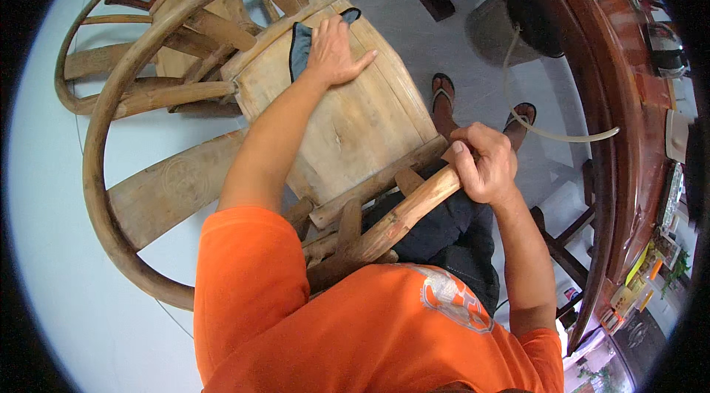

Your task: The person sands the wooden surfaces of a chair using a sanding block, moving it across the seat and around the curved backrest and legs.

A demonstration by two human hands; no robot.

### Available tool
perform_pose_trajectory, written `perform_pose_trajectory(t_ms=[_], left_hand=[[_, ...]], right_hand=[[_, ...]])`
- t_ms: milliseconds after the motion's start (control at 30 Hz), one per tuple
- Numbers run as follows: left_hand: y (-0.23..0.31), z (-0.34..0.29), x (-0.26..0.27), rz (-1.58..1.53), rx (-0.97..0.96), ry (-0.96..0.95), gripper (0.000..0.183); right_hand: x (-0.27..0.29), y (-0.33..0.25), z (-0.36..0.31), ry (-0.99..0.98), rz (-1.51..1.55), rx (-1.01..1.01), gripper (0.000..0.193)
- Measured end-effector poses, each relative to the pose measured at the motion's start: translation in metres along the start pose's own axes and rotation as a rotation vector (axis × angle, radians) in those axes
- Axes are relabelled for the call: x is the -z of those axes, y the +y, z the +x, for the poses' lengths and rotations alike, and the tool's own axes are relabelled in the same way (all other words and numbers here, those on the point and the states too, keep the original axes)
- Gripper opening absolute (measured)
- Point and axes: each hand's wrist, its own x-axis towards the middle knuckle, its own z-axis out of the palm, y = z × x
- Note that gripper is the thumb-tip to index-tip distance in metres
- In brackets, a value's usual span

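A pale wooden armchair (355,123) with a curved back rail stands before me, its seat facing up. My left hand (336,53) lies flat on the far part of the seat, thumb spread, over a grey cloth with black edging (299,51). Part of that cloth is hidden beneath the palm. At the front end of the chair's armrest (414,204), my right hand (484,164) is closed around the wood. Whether anything thin lies between those fingers and the armrest, I cannot tell.
Another wooden chair (200,5) stands close behind at the far left. To the right runs a dark red-brown table (617,134) with items on top. A pale hose (566,136) hangs over its edge near a dark bucket (510,27). My sandalled feet are on the grey floor.
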Motion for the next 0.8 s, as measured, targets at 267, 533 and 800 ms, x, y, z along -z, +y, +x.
perform_pose_trajectory(t_ms=[267,533,800], left_hand=[[-0.005,0.021,-0.01,0.037,0.179,0.147,0.095],[-0.007,0.01,0.002,-0.257,0.062,-0.044,0.073],[-0.024,0.011,-0.002,-0.018,0.14,0.066,0.094]], right_hand=[[-0.002,0.0,0.001,-0.015,-0.001,0.006,0.018],[0.001,0.0,-0.001,0.01,0.029,-0.01,0.018],[-0.002,0.003,-0.003,-0.031,0.052,-0.013,0.017]])
